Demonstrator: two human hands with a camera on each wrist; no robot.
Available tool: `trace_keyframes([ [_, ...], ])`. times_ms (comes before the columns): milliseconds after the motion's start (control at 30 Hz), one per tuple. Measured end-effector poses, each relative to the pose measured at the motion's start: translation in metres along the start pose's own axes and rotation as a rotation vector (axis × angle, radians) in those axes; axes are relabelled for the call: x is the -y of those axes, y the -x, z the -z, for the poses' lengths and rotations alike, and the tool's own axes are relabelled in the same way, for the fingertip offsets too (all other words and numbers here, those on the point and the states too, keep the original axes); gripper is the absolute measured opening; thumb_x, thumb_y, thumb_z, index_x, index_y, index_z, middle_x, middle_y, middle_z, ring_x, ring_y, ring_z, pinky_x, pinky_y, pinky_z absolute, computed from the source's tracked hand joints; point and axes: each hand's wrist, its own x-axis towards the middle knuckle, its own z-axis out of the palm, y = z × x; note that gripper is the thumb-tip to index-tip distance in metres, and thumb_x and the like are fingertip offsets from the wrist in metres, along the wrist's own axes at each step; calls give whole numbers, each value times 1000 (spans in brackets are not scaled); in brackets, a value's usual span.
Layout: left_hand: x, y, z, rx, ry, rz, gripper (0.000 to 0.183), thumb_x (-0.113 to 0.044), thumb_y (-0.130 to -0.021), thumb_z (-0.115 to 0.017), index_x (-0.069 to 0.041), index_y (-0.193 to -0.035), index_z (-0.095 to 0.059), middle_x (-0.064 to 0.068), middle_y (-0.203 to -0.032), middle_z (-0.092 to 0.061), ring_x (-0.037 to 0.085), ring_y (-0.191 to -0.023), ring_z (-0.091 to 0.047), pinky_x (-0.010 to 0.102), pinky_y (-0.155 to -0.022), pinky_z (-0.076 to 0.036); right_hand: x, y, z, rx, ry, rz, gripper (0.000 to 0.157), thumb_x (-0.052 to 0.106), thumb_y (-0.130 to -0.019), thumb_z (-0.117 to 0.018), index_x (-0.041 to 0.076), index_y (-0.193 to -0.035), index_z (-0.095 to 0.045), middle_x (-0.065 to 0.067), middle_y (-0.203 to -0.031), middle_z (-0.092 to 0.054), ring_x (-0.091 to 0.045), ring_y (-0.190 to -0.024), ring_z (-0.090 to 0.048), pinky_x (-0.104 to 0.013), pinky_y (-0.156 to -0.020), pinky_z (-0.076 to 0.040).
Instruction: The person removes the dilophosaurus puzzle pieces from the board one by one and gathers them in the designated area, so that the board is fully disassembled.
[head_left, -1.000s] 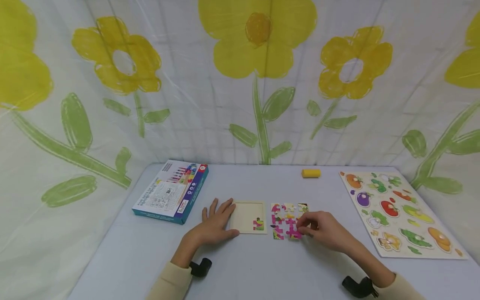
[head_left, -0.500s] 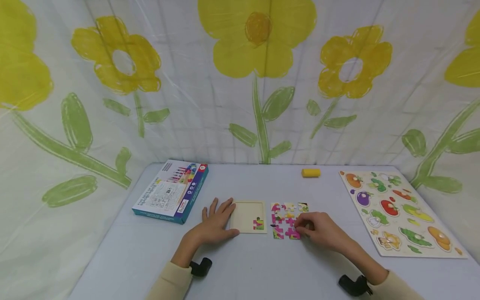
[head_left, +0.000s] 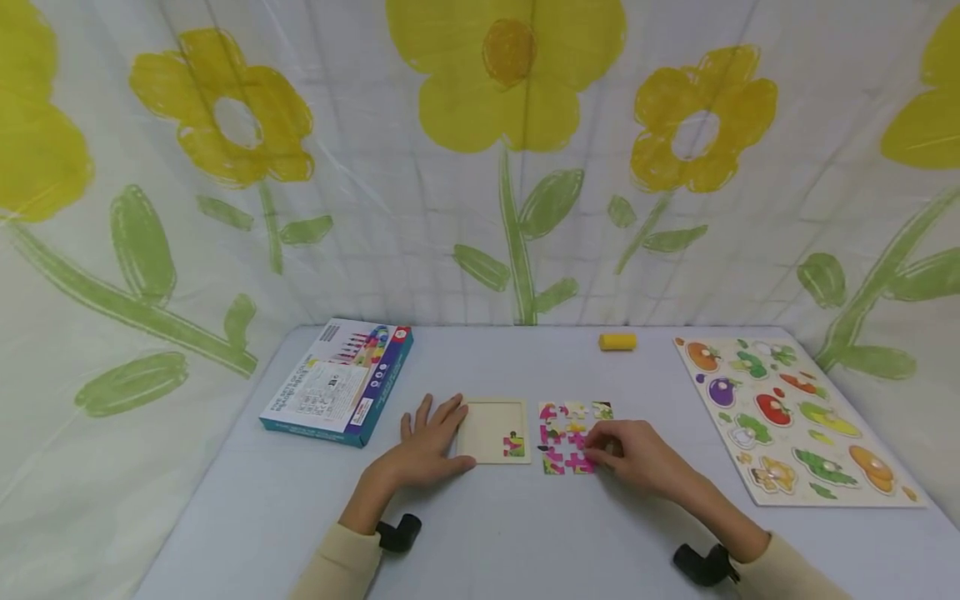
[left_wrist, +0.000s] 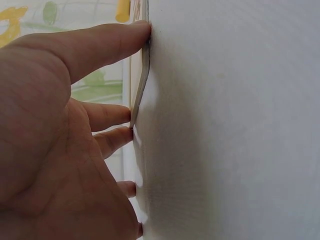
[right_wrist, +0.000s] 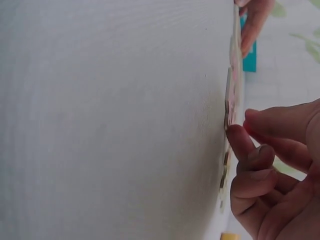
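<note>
My left hand [head_left: 423,454] has its fingers spread, lying along the left side of a square wooden puzzle tray [head_left: 489,402]. In the left wrist view, its thumb [left_wrist: 112,42] and two straight fingers touch the edge of the tray. One pink and green puzzle piece [head_left: 513,447] lies in the tray's lower right corner. Several loose pink, yellow and green puzzle pieces [head_left: 553,460] lie to its right. My right hand [head_left: 633,454] has its thumb and index brought together at a pink piece on their right side, with its other fingers curled. It hides some pieces.
At the left back lies a flat boxed set [head_left: 330,383] with a blue edge. A yellow cylinder [head_left: 617,342] stands near the back edge of the table. A vegetable peg board [head_left: 798,421] lies at the right. Behind hangs a flowered curtain [head_left: 375,192].
My right hand has shifted slightly left, and the lower pink piece has slid left with it, narrowing a gap. My left hand stays at the tray. The head view has turned slightly.
</note>
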Motion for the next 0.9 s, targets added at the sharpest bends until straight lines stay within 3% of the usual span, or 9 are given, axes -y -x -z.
trace_keyframes([
  [100,-3,0,-2,10,-9,-3,87,-39,-96,-74,-6,-165,-34,11,-179,-20,51,-165,2,82,-124,4,-3,6,1,9,-7,-5,8,22,-97,-77,17,-103,-77,8,-92,-73,-2,-70,-51,-20,-61,-47],
  [333,-2,-2,0,14,-34,1,87,-39,-97,-73,-7,-166,-33,12,-179,-18,53,-164,4,84,-123,3,-2,9,2,56,13,27,30,30,-88,-87,13,-110,-78,5,-90,-66,-3,-72,-49,-20,-63,-45],
  [600,4,-4,7,15,-46,1,87,-39,-98,-72,-6,-167,-29,13,-180,-15,54,-164,7,85,-121,5,0,-1,3,45,46,39,26,25,-90,-86,13,-111,-78,5,-93,-66,-5,-77,-51,-20,-65,-48],
  [900,3,-4,3,19,17,-28,88,-36,-97,-71,-4,-167,-28,16,-179,-13,55,-163,10,84,-120,10,-1,4,3,50,47,25,26,22,-89,-86,12,-111,-77,3,-93,-66,-7,-75,-52,-20,-64,-48],
])
